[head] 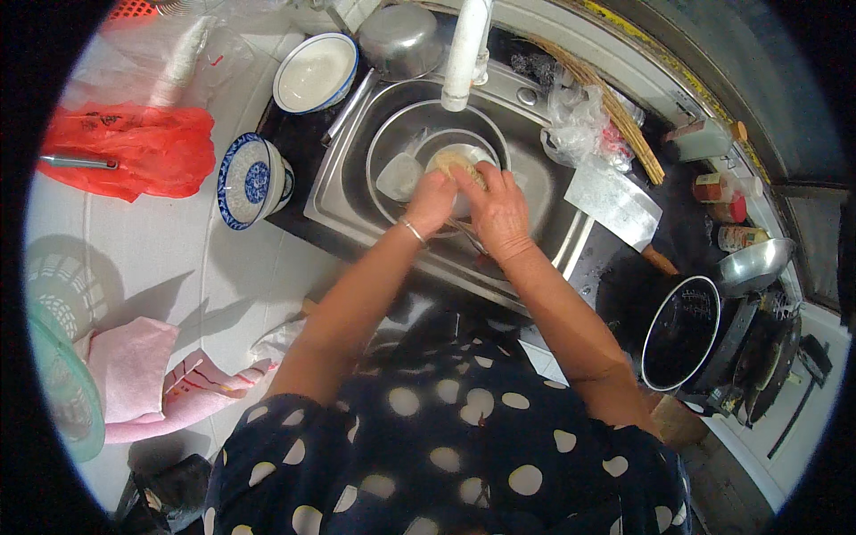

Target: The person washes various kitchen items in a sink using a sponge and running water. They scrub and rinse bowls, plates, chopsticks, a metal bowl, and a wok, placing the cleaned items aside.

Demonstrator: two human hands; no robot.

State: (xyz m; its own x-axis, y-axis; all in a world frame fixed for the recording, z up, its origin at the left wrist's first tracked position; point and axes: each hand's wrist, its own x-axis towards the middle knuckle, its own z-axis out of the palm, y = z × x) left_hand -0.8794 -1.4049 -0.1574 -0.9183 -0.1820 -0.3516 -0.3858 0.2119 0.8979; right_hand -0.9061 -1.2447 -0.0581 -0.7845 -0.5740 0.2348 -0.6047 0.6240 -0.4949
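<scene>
My left hand point(433, 200), with a bracelet at its wrist, and my right hand point(498, 208) meet over the sink. Between their fingers is a pale yellow scrubbing pad point(449, 162), which looks fibrous like loofah. Beneath it sits a light bowl point(483, 154), partly covered by the hands. That bowl rests inside metal bowls, the largest a wide steel basin point(386, 142) standing in the stainless steel sink point(545, 184). A whitish translucent container point(399, 177) leans in the basin left of my hands. Thin utensils point(468, 232) show below my right hand, partly hidden.
A white tap pipe point(461, 57) hangs above the basin. A cleaver point(615, 204) lies at the sink's right edge, near a black pot point(681, 334). Left are a blue-patterned bowl point(254, 182), a white bowl point(315, 72) and a knife point(351, 107). An upturned pot point(400, 41) stands behind.
</scene>
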